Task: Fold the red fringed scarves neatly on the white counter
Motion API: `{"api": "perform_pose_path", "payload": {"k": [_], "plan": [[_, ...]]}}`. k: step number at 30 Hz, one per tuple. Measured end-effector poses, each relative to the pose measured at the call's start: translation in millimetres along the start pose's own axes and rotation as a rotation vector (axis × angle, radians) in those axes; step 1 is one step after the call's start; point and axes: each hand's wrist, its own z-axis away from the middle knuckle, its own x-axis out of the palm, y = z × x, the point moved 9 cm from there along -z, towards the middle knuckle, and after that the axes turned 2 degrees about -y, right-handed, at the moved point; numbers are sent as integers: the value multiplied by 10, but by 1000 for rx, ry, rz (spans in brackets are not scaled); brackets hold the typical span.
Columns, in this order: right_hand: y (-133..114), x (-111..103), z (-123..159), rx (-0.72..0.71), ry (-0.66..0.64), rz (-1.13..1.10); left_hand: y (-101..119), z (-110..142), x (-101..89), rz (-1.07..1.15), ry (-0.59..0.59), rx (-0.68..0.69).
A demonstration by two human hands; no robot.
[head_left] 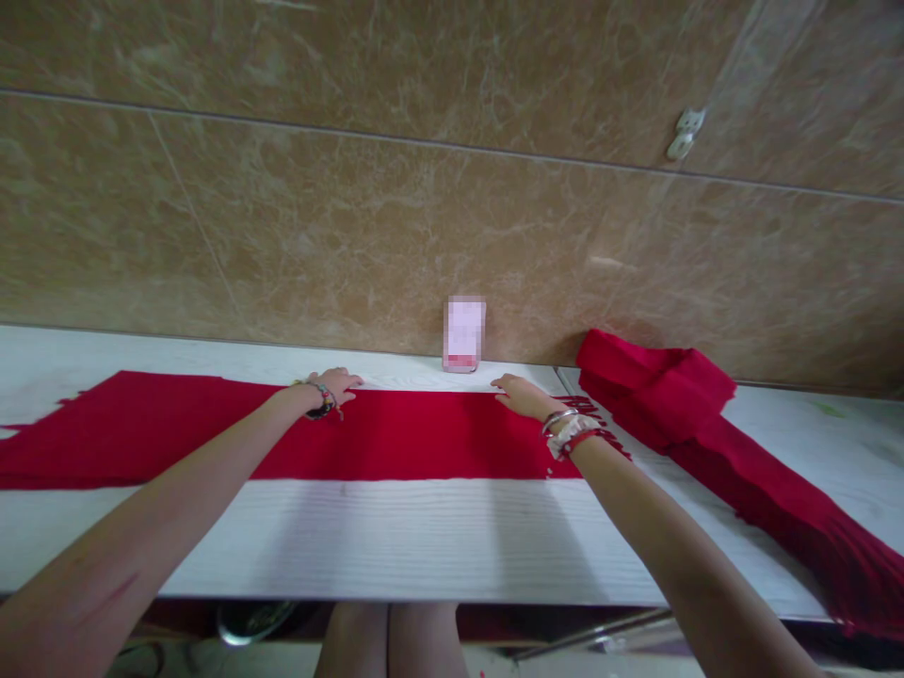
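Note:
A long red scarf (424, 438) lies spread flat across the white table, with fringe strands at its right end. My left hand (335, 384) rests at the scarf's far edge, left of the middle, fingers stretched out over the cloth. Nearer the fringed end, my right hand (524, 395) reaches to the same far edge, its fingers extended and apart. Neither hand grasps anything that I can see. To the right lies a second red scarf (656, 386), folded over at the back, its fringed end running toward the front right corner.
A phone (464, 336) with a blurred screen leans on the brown marbled wall (339, 226) behind the white table (395, 541). A small white fitting (685, 134) is fixed to the wall at upper right. My knees (388, 640) show below the table's front edge.

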Motion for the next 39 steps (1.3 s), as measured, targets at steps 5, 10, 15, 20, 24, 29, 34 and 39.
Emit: {"api": "perform_pose_path", "payload": {"k": [5,10,15,20,24,29,34,39], "plan": [[93,83,-77,10,-36,13,25,-70,-29,-13,36,83],[190,126,-120,35,-62,31,37,-138,-22,-2,46,120],[232,116,-96,28,-96,36,15,-114,-41,-11,38,157],[222,60,44,-18,-122,47,-58,4,-69,-33,35,175],[178,-80,225,-60,-99,73,-122,177,-166,-74,63,193],[73,-330,597,-127,7,124,-117,574,-342,-88,105,295],[-108,-280,1052,-191,26,224,38,1032,-173,-111,50,382],[-294,-54,1354,-254,50,301,203,1273,166,-143,-19,390]]}}
